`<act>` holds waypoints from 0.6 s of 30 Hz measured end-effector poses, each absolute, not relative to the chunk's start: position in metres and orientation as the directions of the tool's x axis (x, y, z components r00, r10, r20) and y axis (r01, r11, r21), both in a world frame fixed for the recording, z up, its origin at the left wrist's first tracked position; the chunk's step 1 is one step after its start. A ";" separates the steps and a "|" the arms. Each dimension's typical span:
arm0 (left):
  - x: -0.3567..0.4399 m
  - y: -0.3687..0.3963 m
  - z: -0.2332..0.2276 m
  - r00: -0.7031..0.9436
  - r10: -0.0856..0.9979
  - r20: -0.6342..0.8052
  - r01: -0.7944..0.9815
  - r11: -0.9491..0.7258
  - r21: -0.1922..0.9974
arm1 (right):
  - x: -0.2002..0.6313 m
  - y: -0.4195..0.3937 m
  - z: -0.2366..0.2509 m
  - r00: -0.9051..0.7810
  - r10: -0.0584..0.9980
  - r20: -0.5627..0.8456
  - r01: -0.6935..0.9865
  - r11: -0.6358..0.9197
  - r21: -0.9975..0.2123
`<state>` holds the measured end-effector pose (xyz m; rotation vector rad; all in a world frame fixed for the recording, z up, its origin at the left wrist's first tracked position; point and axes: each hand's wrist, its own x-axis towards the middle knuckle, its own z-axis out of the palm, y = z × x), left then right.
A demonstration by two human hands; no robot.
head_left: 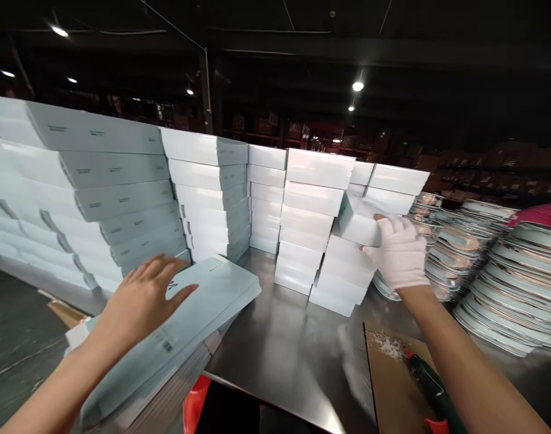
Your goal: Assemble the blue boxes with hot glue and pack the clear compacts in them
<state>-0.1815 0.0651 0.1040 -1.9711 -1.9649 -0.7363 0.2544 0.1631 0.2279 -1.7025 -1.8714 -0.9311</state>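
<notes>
My right hand [398,250], in a white glove, is closed on the end of a pale white-blue box [359,218]. That box sits tilted on top of a short stack of similar boxes [343,268], beside a taller stack. My bare left hand [146,289] is open, fingers and thumb apart. It hovers over or rests lightly on a pile of flat, unfolded light-blue cartons [212,295]; contact cannot be made out. A barcode and dark print show on the top carton.
Tall box stacks [117,175] line the back and left of the metal table [275,355]. Stacked shiny round metal pieces [519,283] stand at right. A dark green tool with red parts [431,383] lies on cardboard [384,392] near white shreds. A red object [195,401] is below the table edge.
</notes>
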 end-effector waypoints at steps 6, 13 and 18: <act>-0.233 0.110 0.073 -0.309 0.912 0.269 0.948 0.271 0.170 | 0.235 0.153 0.210 -0.239 0.611 0.754 0.971 0.138 0.196; -0.233 0.085 0.091 -0.400 0.761 0.511 0.917 0.332 0.223 | 0.239 0.029 0.151 -0.483 0.265 0.834 0.809 0.500 0.310; -0.166 0.013 0.115 -0.157 0.568 0.808 0.985 0.031 0.170 | 0.220 -0.015 0.130 -0.492 0.274 0.826 0.844 0.384 0.375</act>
